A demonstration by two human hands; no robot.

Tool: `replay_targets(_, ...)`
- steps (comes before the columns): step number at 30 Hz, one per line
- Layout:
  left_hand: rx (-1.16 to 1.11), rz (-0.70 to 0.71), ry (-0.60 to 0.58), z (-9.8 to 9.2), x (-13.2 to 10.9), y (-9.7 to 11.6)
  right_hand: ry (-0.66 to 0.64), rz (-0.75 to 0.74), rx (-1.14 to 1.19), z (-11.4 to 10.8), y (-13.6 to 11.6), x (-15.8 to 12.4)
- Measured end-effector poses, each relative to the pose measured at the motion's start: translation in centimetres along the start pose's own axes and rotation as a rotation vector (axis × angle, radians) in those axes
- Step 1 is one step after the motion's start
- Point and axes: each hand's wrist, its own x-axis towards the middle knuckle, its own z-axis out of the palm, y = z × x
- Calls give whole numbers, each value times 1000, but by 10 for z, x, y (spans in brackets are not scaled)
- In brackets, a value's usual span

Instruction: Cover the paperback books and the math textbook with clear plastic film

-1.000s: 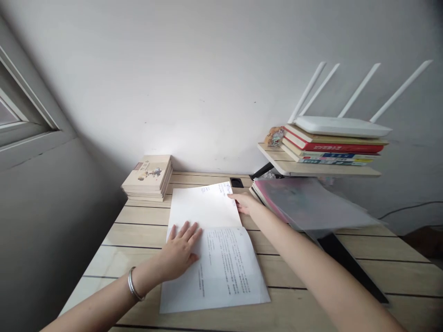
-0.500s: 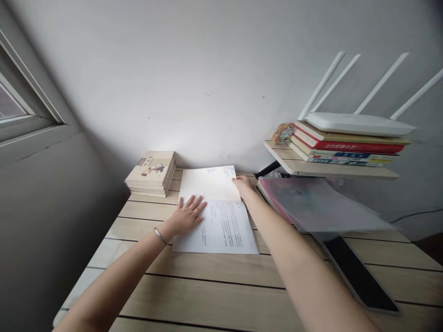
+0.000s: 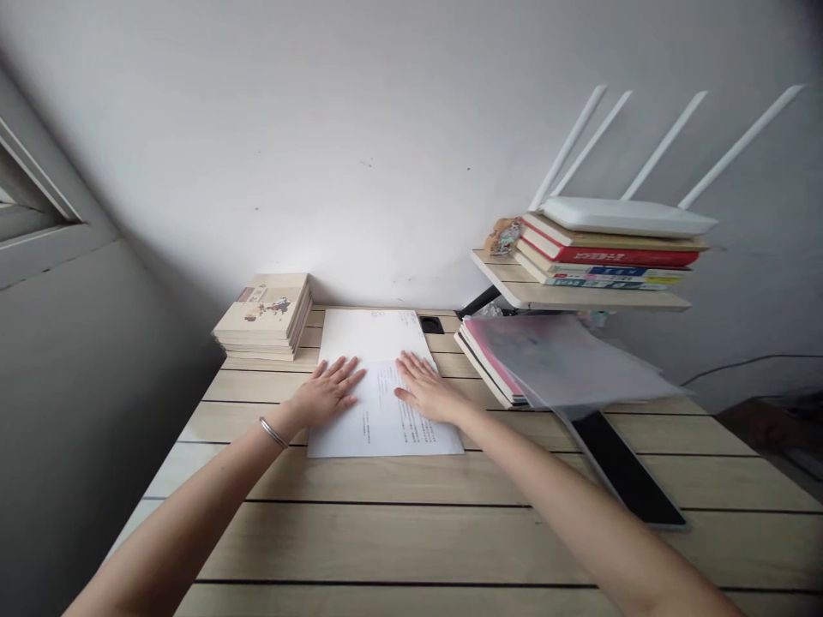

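Note:
A white paper sheet [image 3: 379,433] lies unfolded on the slatted wooden table, its near half covered in printed text and its far half mostly blank with a little writing in the top corner. My left hand [image 3: 327,392] rests flat on the sheet's left side, fingers spread, with a silver bangle on the wrist. On the right side of the same sheet, my right hand [image 3: 424,387] lies flat with its fingers apart. Neither hand grips anything. A crease line across the sheet runs between the two halves, partly under the hands.
A stack of beige booklets [image 3: 267,313] stands at the back left. On the right, a raised shelf [image 3: 579,298] bears books and a white router [image 3: 630,216]. Below it lie translucent folders [image 3: 579,360] over books, and a black flat panel [image 3: 630,471].
My right hand has left the sheet's far right edge and come nearer, now lying flat on the paper. The left hand stays spread on the sheet. The view has shifted slightly.

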Motion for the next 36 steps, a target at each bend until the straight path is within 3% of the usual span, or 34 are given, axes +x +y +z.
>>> replay_targets(4, -24, 49, 8, 0, -12, -14, 49, 93, -16, 5, 25, -20)
replay_targets(7, -21, 81, 50, 3, -15, -20, 89, 98, -50, 10, 28, -26)
replay_targets(14, -40, 35, 44, -6, -16, -8, 35, 107, 58, 2, 26, -28)
replay_targets(19, -174, 75, 61, -16, -53, 5, 185, -64, 294, -4, 26, -67)
replay_targets(25, -285, 59, 31, -22, -105, 14, 123, -161, 317, -3, 13, -128)
replay_targets(30, -435, 32, 55, -22, -115, 13, 229, -109, 314, 7, 20, -148)
replay_targets(36, -461, 35, 13, -20, -115, 11, 282, -42, 315, 21, 26, -154)
